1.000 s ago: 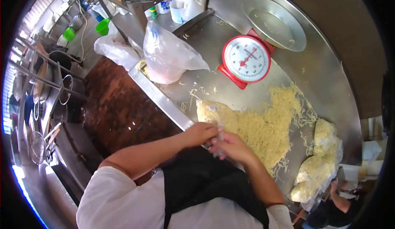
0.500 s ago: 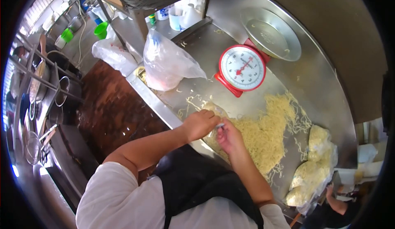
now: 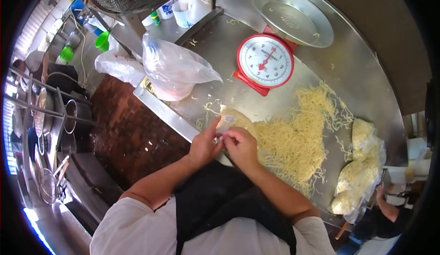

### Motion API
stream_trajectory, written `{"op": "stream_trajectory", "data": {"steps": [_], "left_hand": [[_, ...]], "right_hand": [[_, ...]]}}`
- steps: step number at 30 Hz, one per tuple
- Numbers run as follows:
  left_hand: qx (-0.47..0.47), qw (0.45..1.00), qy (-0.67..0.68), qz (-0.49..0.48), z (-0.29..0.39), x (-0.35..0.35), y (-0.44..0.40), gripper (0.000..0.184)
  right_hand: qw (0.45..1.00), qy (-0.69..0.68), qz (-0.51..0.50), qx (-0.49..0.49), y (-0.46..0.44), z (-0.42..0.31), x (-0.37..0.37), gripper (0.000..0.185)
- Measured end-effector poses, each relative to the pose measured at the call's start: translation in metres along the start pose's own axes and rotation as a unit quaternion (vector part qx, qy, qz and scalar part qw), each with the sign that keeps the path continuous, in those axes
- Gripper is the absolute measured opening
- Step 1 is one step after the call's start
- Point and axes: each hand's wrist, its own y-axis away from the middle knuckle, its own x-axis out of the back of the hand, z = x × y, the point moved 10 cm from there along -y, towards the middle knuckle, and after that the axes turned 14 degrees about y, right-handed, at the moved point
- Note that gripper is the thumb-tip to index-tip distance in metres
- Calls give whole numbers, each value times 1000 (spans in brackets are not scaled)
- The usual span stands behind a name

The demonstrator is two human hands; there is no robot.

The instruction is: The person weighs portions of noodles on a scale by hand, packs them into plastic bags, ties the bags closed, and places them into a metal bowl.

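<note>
One left hand (image 3: 204, 147), one right hand (image 3: 244, 149), fingers (image 3: 234, 133) pinched close on one noodle bag (image 3: 240, 119), beside one noodle heap (image 3: 293, 147)

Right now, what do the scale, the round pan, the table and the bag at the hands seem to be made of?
Scale: probably painted metal, glossy red, though plastic could look similar.
Pan: likely bare metal, given its grey, softly shining surface.
Table: probably stainless steel; it is silvery with broad, blurred reflections.
Bag: seemingly thin clear plastic, since it is see-through and slightly shiny.
</note>
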Motion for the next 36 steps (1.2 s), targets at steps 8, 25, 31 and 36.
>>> {"op": "stream_trajectory", "data": {"steps": [8, 25, 31, 36], "left_hand": [[-196, 973, -96, -75, 40, 1, -1, 55], [483, 642, 578, -143, -46, -47, 48, 15], [415, 755, 462, -210, -34, -48, 25, 19], [77, 978, 23, -195, 7, -25, -19, 28]], "right_hand": [[988, 134, -77, -16, -12, 0, -11, 34], [988, 75, -132, 25, 5, -2, -16, 25], [963, 199, -177, 22, 2, -8, -2, 22], [924, 304, -233, 4, -5, 4, 8, 21]]}}
